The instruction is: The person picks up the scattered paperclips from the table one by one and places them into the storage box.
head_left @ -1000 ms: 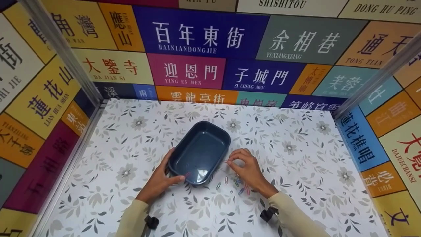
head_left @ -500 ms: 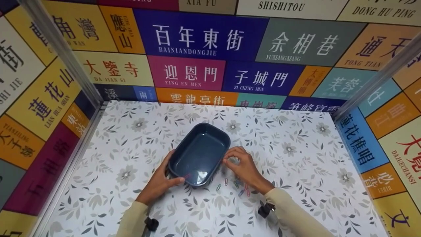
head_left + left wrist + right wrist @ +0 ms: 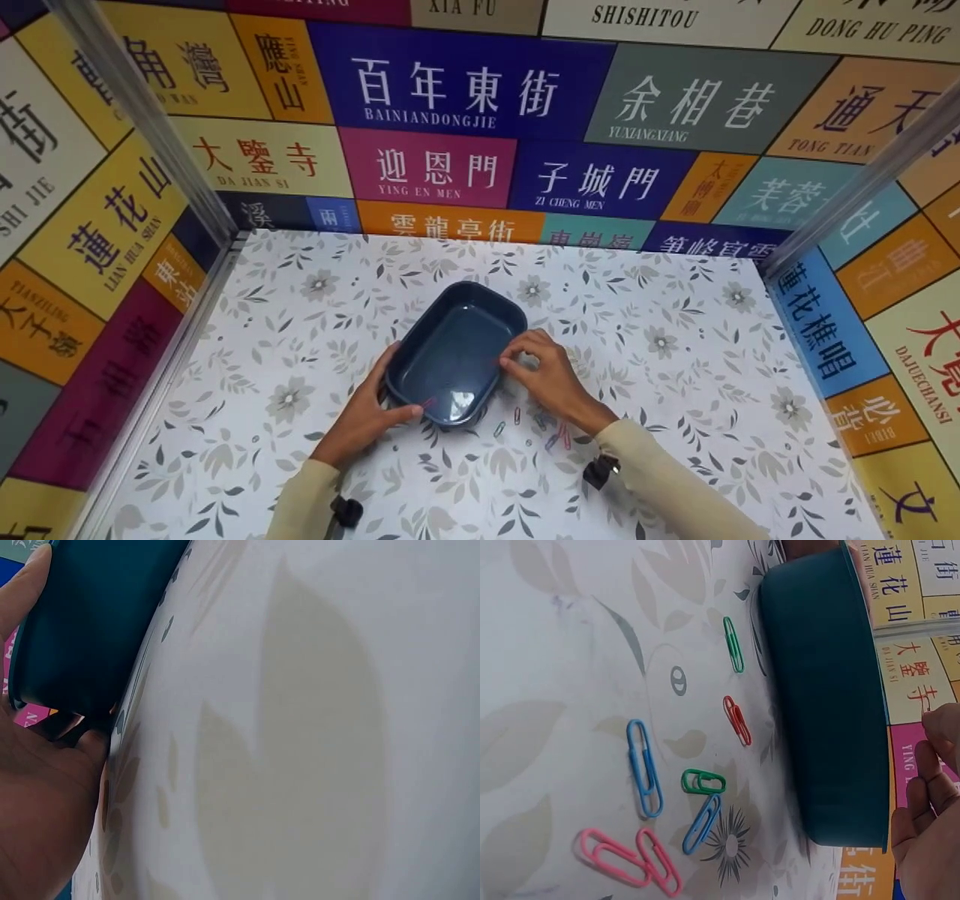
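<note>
A dark blue rectangular dish (image 3: 450,345) lies at a slant on the table. At its lower left corner my left hand (image 3: 367,416) grips it, thumb over the rim and fingers along the outside. A pink paper clip (image 3: 428,403) shows inside the dish near that thumb. Over the right rim, my right hand (image 3: 546,373) pinches a small red paper clip (image 3: 928,701), mostly hidden by the fingertips. Beside the dish lie several loose paper clips, among them a green one (image 3: 733,645), a red one (image 3: 736,720), a blue one (image 3: 645,769) and a pink one (image 3: 615,856).
The table (image 3: 660,420) has a white cover with grey leaves and flowers. Walls of coloured panels (image 3: 450,82) with printed characters stand behind and at both sides, joined by metal corner posts (image 3: 150,127).
My right hand has moved left from beside the dish to above its right rim, carrying the red paper clip. The left hand and the dish stay nearly in place.
</note>
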Available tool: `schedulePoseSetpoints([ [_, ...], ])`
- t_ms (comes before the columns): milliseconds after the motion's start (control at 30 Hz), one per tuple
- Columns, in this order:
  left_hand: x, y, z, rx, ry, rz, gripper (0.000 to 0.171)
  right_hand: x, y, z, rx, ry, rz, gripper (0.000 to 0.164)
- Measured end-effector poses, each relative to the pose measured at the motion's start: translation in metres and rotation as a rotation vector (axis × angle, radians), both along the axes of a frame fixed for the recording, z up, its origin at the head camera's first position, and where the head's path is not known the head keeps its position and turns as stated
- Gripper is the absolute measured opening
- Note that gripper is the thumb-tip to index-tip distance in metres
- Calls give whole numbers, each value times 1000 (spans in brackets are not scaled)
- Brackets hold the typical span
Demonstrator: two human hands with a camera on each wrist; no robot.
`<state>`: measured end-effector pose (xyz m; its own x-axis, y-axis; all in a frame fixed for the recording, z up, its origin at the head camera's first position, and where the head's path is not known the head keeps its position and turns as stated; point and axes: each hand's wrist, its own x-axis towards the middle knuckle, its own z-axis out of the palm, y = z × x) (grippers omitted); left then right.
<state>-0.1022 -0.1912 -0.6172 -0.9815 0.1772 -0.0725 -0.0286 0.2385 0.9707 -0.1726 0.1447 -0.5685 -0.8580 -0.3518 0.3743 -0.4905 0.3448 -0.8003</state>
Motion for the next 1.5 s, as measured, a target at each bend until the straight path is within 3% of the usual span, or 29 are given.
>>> schedulePoseSetpoints([
  [533, -2, 1, -1, -3, -1, 8, 118, -9, -12, 2, 54, -78, -4, 5],
  [900, -1, 2, -1, 59, -22, -3, 119, -16, -13, 4, 106, 29, 20, 3],
  [1233, -3, 1, -1, 21, 6, 5, 119, -27, -21, 15, 181, 39, 36, 6],
  [1500, -3, 2, -2, 13, 0, 15, 121, -37, -31, 16, 248, 57, 51, 5],
])
